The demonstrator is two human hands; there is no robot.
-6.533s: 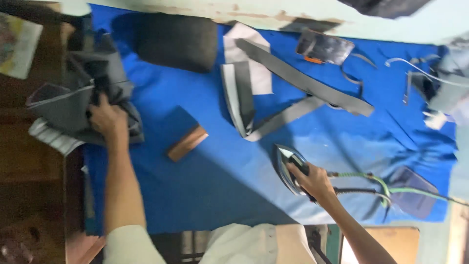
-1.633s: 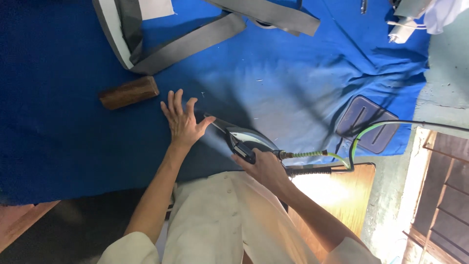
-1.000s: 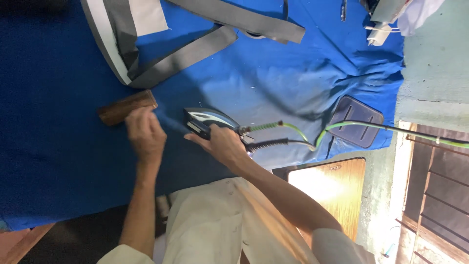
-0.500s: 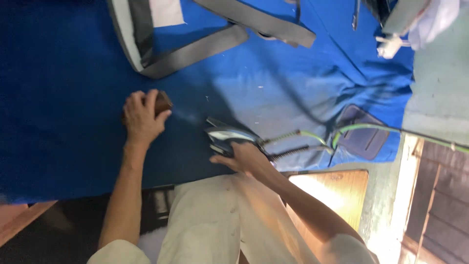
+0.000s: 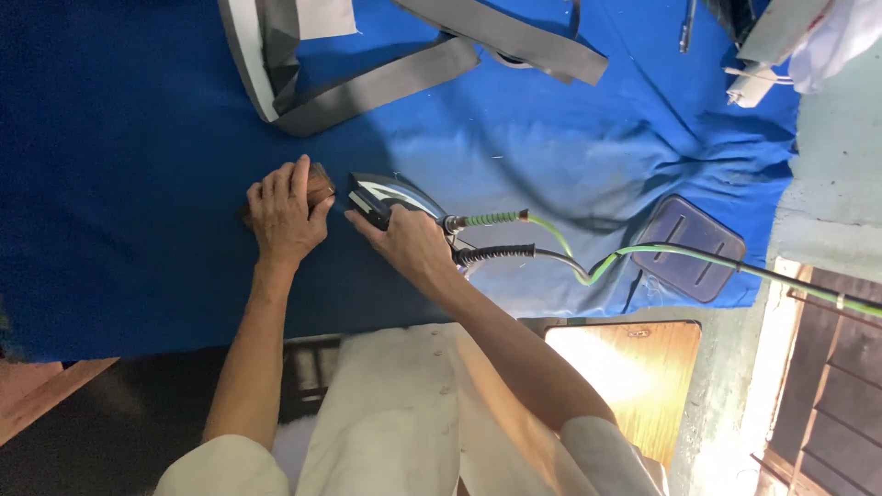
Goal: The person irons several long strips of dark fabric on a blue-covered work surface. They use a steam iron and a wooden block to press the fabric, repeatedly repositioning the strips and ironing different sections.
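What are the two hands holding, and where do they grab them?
The right hand holds the iron by its rear handle. The left hand lies over the wooden block, fingers curled over its top.

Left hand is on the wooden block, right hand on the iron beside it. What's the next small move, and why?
Probably slide the iron a little away from the wooden block. Its nose sits almost against the block, which the left hand covers, so those fingers lie close to it. The right hand already grips the handle.
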